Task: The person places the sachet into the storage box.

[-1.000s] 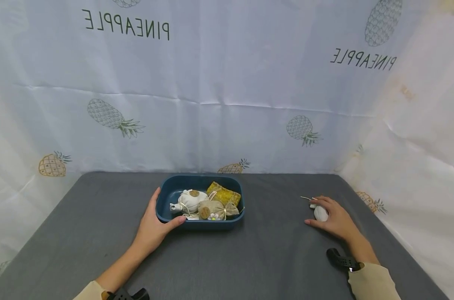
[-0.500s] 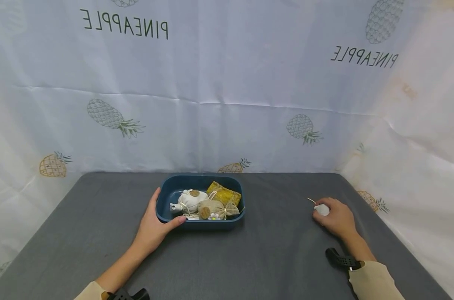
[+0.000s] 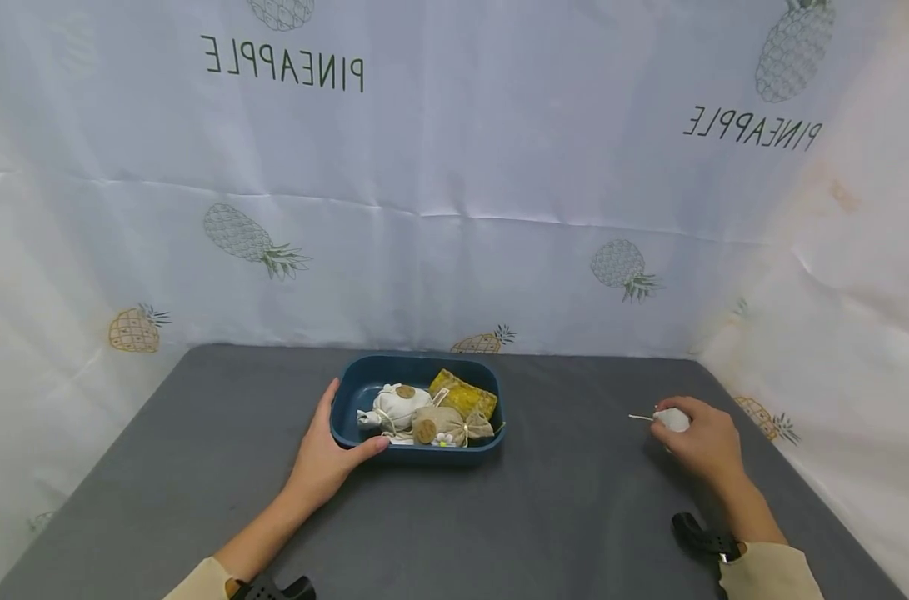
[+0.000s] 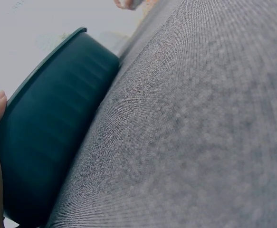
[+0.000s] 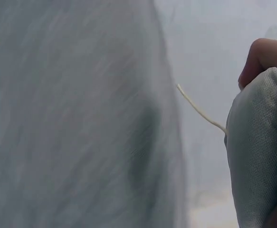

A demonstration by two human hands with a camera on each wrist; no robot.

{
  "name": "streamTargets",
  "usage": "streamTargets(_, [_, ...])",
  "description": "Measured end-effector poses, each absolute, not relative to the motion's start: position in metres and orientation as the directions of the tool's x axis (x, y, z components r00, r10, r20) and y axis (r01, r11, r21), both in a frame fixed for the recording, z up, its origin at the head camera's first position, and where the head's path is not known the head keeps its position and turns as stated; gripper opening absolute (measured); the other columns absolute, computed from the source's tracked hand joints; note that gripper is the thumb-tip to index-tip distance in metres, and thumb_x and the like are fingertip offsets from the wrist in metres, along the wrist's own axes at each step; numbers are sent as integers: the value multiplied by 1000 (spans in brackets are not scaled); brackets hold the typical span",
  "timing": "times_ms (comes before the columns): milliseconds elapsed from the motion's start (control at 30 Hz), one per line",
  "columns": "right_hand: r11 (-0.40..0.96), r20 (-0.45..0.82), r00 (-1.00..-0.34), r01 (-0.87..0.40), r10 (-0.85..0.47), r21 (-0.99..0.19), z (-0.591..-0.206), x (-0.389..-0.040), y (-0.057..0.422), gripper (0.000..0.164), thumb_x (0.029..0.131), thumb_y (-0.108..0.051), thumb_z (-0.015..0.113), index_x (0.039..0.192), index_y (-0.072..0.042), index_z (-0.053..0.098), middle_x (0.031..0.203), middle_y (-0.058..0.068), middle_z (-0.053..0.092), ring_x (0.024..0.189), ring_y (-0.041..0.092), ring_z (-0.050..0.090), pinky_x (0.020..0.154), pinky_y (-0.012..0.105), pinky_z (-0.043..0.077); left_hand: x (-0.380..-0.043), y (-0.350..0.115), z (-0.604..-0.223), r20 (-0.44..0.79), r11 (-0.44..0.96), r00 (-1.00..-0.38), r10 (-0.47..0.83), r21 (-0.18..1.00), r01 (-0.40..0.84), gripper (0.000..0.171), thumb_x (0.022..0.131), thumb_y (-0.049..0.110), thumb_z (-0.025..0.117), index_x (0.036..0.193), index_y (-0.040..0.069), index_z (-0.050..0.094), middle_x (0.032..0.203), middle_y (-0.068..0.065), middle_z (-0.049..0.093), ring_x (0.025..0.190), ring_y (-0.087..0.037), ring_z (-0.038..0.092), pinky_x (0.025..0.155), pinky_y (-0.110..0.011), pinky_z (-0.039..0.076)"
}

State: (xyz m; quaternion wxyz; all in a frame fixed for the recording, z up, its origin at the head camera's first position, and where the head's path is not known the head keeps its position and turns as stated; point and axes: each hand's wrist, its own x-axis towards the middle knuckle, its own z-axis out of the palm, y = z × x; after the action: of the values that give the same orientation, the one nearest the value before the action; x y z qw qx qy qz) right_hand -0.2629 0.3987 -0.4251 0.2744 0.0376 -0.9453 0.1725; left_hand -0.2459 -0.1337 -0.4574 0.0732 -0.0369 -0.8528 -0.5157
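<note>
My right hand (image 3: pixel 705 446) grips a small white cloth pouch (image 3: pixel 673 419) above the table at the right. A pale cord (image 5: pixel 200 112) sticks out from the pouch in the right wrist view, while the palm hides part of its cloth. At the left corner of a dark blue plastic box (image 3: pixel 454 455) rests my left hand (image 3: pixel 322 458), thumb and fingers spread along its outside. The box's outer wall (image 4: pixel 57 109) fills much of the left wrist view. Inside are a white tied pouch (image 3: pixel 397 406), a beige tied pouch (image 3: pixel 447 421) and a yellow packet (image 3: pixel 465 393).
The box stands on a grey cloth-covered table (image 3: pixel 499 533) near its back edge. A white curtain (image 3: pixel 439 150) with pineapple prints hangs behind and at both sides. Each wrist wears a black band (image 3: pixel 705 537).
My right hand has closed its fingers on the white pouch and lifted it. The left hand keeps its place at the box. The head view has shifted slightly.
</note>
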Motion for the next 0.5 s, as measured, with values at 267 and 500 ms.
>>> streamTargets(267, [895,602,-796,-311,-61,-320,-389,-258,362,16,76,-12,77,92,-12,75,92,13,73,61,-1,44,49,25,37,-248,-130,-457,159,455,-987,-17,880,134,116,81,42,83,164,15,7,169,-17,17,154,-42,23,118,-69,26])
streamTargets(500, [813,683,-712,-490,-165,-314,-368,-262,315,17,74,-2,77,88,-11,75,87,8,72,62,-2,48,47,21,41,-246,-132,-457,146,451,-989,-14,884,124,116,81,42,83,164,15,7,169,-18,16,154,-43,22,118,-70,25])
